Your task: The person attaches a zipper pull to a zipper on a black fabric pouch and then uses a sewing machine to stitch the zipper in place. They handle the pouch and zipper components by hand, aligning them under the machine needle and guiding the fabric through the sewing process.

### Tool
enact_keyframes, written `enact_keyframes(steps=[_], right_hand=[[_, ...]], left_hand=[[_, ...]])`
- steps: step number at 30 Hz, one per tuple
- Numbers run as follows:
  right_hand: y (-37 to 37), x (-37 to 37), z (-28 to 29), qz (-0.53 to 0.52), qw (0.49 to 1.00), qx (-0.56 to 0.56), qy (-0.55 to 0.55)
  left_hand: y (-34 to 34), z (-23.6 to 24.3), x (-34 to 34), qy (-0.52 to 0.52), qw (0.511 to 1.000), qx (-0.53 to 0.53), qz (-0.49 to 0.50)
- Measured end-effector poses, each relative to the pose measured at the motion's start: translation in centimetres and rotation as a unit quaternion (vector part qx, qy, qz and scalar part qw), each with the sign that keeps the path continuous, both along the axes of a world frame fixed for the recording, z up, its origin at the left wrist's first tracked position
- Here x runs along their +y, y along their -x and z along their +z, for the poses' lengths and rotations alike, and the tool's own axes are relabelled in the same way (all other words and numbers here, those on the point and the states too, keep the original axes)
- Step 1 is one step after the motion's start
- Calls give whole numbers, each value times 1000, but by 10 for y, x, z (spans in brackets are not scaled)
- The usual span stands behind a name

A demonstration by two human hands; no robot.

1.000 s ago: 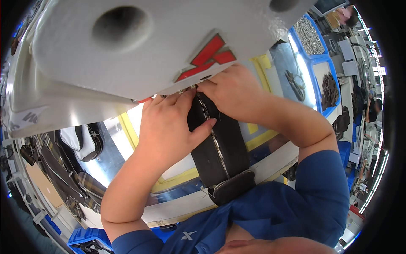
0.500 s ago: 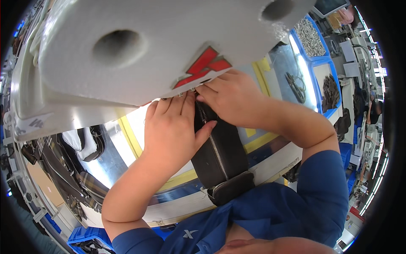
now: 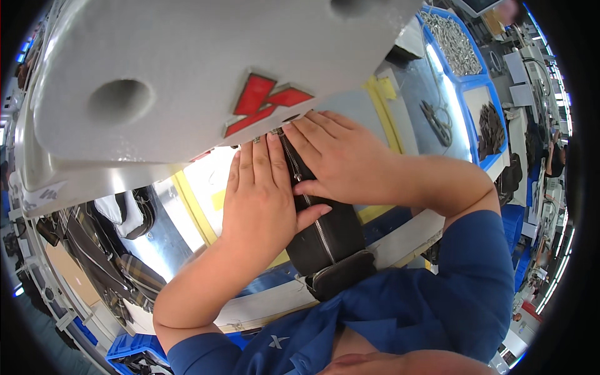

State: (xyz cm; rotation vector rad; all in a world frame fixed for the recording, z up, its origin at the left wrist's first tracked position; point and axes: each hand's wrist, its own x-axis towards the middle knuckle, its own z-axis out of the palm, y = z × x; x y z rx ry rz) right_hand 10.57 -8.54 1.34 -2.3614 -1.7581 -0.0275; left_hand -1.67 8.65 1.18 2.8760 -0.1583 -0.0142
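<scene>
A black fabric piece with a metal zipper [image 3: 323,234] runs lengthwise from under the grey sewing machine head [image 3: 187,56] to my chest, where a folded black end with its own zipper edge [image 3: 340,275] lies. My left hand [image 3: 257,203] rests flat on the left side of the piece, fingers stretched toward the machine and thumb across the zipper. On the other side, my right hand [image 3: 347,161] lies flat with fingers extended under the machine's lower edge. Its thumb touches the zipper too. The machine head hides the needle area and the far end of the piece.
Blue bins at the far right hold many small metal parts [image 3: 455,47] and dark pieces [image 3: 490,131]. Scissors [image 3: 437,122] lie beside them. Yellow tape strips [image 3: 194,209] mark the table. Dark and plaid fabric pieces [image 3: 100,250] are heaped at the left.
The machine head sits further left in the picture. My fingers, bent before, are now straighter and flatter. My right thumb has come down onto the zipper, just beyond the left thumb.
</scene>
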Motion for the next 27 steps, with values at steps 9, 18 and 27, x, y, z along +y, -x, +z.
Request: enact_keyframes(steps=[9, 18, 27], right_hand=[[8, -2, -3, -10, 999, -40, 1], [9, 0, -10, -31, 999, -22, -19], [2, -1, -2, -18, 999, -25, -39]], left_hand=[[1, -1, -5, -18, 1000, 13, 22], [-2, -7, -4, -26, 999, -10, 21], [-5, 2, -2, -22, 999, -18, 16]])
